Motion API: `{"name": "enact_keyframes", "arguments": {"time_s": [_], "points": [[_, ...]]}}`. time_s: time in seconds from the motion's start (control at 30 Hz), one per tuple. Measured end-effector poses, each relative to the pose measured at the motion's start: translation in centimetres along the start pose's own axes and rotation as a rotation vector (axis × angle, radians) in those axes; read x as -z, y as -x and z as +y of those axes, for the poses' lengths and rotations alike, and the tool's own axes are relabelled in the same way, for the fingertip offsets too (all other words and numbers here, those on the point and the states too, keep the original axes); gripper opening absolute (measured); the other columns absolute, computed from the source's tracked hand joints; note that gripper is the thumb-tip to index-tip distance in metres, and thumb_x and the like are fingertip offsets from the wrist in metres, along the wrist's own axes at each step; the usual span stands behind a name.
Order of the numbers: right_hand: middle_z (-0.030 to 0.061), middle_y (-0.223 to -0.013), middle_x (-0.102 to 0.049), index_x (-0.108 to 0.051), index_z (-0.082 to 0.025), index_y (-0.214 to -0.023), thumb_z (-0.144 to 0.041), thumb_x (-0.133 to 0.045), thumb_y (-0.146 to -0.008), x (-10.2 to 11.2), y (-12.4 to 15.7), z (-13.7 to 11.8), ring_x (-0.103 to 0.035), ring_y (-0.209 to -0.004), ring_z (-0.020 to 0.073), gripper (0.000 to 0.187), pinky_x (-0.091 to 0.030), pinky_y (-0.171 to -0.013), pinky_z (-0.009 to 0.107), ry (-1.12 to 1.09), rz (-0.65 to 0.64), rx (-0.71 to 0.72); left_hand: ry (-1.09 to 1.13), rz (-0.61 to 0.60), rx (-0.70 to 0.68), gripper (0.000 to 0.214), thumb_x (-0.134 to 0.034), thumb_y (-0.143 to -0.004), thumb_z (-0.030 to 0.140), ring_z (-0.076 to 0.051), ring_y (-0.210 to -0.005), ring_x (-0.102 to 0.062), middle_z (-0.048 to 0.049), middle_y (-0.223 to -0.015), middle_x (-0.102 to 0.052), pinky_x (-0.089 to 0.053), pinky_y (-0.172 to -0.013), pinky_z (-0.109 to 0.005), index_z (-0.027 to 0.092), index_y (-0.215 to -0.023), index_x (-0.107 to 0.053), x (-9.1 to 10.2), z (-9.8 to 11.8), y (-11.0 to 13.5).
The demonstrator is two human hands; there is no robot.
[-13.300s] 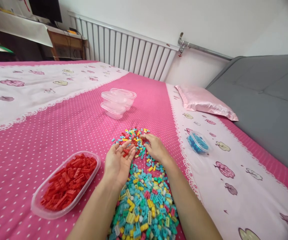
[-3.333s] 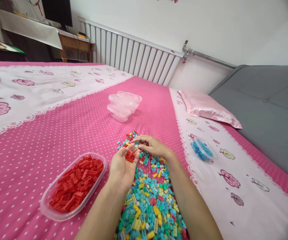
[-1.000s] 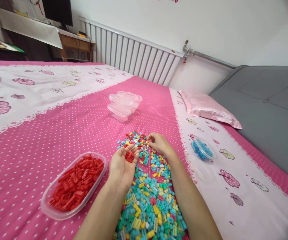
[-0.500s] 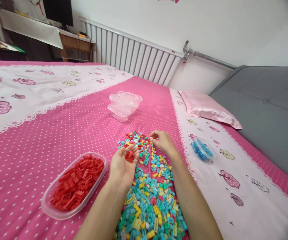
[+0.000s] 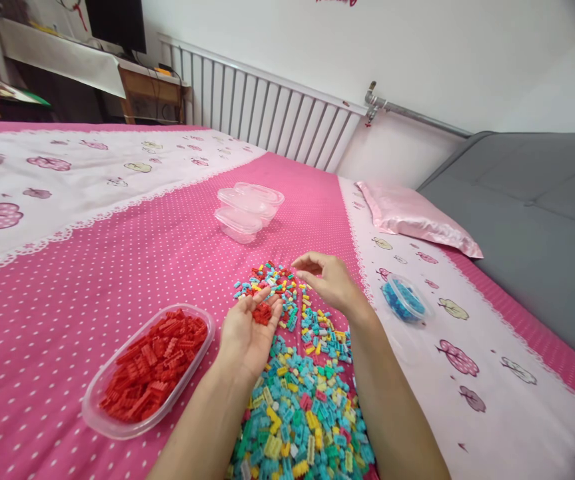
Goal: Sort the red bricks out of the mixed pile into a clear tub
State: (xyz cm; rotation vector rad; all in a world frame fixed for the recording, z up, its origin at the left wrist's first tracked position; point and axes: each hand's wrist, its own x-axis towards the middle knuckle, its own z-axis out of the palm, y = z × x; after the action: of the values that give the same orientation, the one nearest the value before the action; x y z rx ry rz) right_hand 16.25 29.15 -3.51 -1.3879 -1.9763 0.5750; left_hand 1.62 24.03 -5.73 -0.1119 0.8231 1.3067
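Note:
My left hand (image 5: 241, 337) is palm up with fingers curled, cradling several small red toy bricks (image 5: 262, 313) in the palm. Just above the far end of the mixed brick pile, my right hand (image 5: 331, 283) hovers with thumb and fingers apart; nothing shows between them. The pile of mixed toy bricks (image 5: 300, 400), in turquoise, yellow, green, pink and red, stretches from between my forearms to beyond my left hand. To the left stands a clear plastic tub (image 5: 90, 410) holding many red bricks (image 5: 154, 363).
Clear plastic containers (image 5: 250, 207) are stacked farther back on the pink dotted bedsheet (image 5: 167, 247). A small tub of blue bricks (image 5: 403, 299) sits at the right. Beyond it lie a pink pillow (image 5: 420, 223) and a grey headboard (image 5: 532, 220); a white radiator (image 5: 262, 100) lines the wall.
My right hand has lifted slightly from the far end of the pile, its fingers spreading apart. My left hand, still cradling the red bricks, has shifted slightly right.

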Motion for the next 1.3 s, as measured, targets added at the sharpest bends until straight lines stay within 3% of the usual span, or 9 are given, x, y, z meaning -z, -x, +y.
{"name": "enact_keyframes", "arguments": {"time_s": [0.17, 0.37, 0.6, 0.77, 1.1, 1.3], "points": [[0.0026, -0.08, -0.071, -0.07, -0.021, -0.082, -0.02, -0.06, -0.074, -1.6, -0.7, 2.8, -0.063, -0.075, 0.0145, 0.012, -0.045, -0.068, 0.024, 0.29, -0.133, -0.15, -0.019, 0.008, -0.025, 0.02, -0.035, -0.085, 0.012, -0.015, -0.08, -0.059, -0.0132, -0.088, -0.057, -0.054, -0.067, -0.023, 0.008, -0.086, -0.054, 0.0, 0.0, -0.1], [0.0043, -0.078, -0.071, -0.071, -0.022, -0.077, -0.029, -0.064, -0.071, -3.1, -0.7, 2.8, -0.064, -0.073, 0.0161, 0.011, -0.043, -0.061, 0.023, 0.481, -0.155, -0.308, -0.033, 0.01, -0.034, 0.023, -0.034, -0.086, 0.013, -0.014, -0.079, -0.059, -0.013, -0.088, -0.057, -0.054, -0.066, -0.023, 0.007, -0.088, -0.055, 0.1, 0.0, -0.1], [0.0062, -0.078, -0.071, -0.069, -0.023, -0.073, -0.03, -0.061, -0.071, -3.7, -0.7, 2.6, -0.064, -0.079, 0.0207, 0.011, -0.043, -0.06, 0.025, 0.563, -0.138, -0.321, -0.048, 0.017, -0.016, 0.024, -0.033, -0.086, 0.014, -0.014, -0.079, -0.059, -0.0131, -0.088, -0.057, -0.054, -0.063, -0.022, 0.008, -0.087, -0.056, 0.0, 0.0, 0.0], [0.0058, -0.08, -0.07, -0.069, -0.023, -0.076, -0.028, -0.06, -0.071, -4.0, -0.7, 2.6, -0.064, -0.078, 0.0191, 0.012, -0.043, -0.06, 0.024, 0.569, -0.116, -0.323, -0.052, 0.014, -0.022, 0.024, -0.032, -0.087, 0.014, -0.014, -0.078, -0.059, -0.013, -0.087, -0.057, -0.054, -0.063, -0.022, 0.007, -0.088, -0.056, 0.1, 0.0, -0.1], [0.0048, -0.081, -0.07, -0.069, -0.023, -0.078, -0.024, -0.06, -0.071, -3.0, -0.5, 2.7, -0.064, -0.078, 0.0185, 0.012, -0.041, -0.058, 0.023, 0.558, -0.085, -0.356, -0.04, 0.01, -0.036, 0.023, -0.033, -0.086, 0.014, -0.014, -0.079, -0.059, -0.0116, -0.091, -0.058, -0.054, -0.065, -0.022, 0.009, -0.086, -0.056, 0.1, -0.1, -0.1], [0.0039, -0.082, -0.07, -0.07, -0.025, -0.083, -0.031, -0.065, -0.069, -3.0, -0.5, 2.9, -0.063, -0.077, 0.0176, 0.017, -0.042, -0.06, 0.023, 0.548, -0.095, -0.333, -0.029, 0.021, -0.024, 0.023, -0.034, -0.085, 0.012, -0.013, -0.08, -0.06, -0.0111, -0.092, -0.058, -0.055, -0.063, -0.022, 0.012, -0.087, -0.056, 0.0, 0.0, 0.0]]}}
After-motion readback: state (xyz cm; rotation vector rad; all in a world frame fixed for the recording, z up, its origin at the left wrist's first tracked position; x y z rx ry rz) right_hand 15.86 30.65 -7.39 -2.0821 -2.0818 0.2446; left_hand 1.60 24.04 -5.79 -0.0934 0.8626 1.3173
